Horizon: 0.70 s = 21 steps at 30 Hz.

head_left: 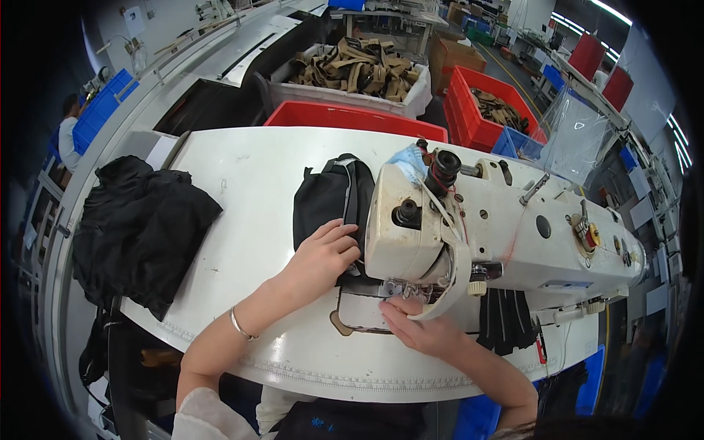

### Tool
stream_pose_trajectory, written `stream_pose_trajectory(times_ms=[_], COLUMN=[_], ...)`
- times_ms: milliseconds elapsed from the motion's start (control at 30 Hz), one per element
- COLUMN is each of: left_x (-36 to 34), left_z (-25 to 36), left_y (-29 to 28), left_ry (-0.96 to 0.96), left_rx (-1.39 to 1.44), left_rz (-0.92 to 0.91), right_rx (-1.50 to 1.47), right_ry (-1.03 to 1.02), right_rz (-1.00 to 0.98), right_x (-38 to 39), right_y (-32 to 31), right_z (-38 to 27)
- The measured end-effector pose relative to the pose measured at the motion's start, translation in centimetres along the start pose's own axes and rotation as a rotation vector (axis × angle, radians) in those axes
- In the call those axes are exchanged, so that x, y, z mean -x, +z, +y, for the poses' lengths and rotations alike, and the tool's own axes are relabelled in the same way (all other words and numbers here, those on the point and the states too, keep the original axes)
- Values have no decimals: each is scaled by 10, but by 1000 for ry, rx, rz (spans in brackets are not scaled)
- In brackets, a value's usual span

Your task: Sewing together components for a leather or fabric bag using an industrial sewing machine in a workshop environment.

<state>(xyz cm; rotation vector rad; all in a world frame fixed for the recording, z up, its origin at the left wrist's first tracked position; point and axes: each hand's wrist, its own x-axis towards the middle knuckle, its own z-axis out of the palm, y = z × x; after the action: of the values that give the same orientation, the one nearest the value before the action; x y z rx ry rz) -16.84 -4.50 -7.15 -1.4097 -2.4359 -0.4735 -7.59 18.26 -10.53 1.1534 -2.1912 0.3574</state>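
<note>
Both hands are held close to the head of a white industrial sewing machine (499,220), set on a white desk (246,194) with a curved near edge. By the left hand (323,257), its fingers loosely bent, a black fabric piece with a grey-edged strip (317,202) is touched near its right side; whether any cloth is pinched there cannot be told. This fabric piece is laid flat just left of the machine head, its near end beside the needle area. Around the left wrist a thin silver bracelet (235,320) is worn. The right hand (414,325) is placed at the needle area, its fingers drawn together and partly hidden; whether anything is gripped cannot be told. Well to the left, a crumpled black fabric heap (139,227) is piled at the desk's edge. To the right, black strips with pale lines (506,319) are laid side by side below the machine's arm. Beyond the far edge, tan and black strips (359,73) are heaped in a white-lined bin (323,98).
</note>
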Motion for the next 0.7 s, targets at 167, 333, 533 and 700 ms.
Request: stream_pose_trajectory(times_ms=[167, 333, 533, 700], left_x=[20, 64, 101, 84], left_z=[47, 47, 35, 55], left_y=[-44, -62, -81, -75], left_ry=[123, -145, -328, -269], left_rx=[8, 516, 816, 741], left_rz=[-221, -551, -707, -565], right_rx=[-902, -1139, -812, -868], right_ry=[826, 809, 763, 632], right_rz=[-179, -443, -481, -251], right_x=[-31, -25, 25, -9], right_y=[-23, -50, -85, -69], right_z=[-47, -49, -43, -92])
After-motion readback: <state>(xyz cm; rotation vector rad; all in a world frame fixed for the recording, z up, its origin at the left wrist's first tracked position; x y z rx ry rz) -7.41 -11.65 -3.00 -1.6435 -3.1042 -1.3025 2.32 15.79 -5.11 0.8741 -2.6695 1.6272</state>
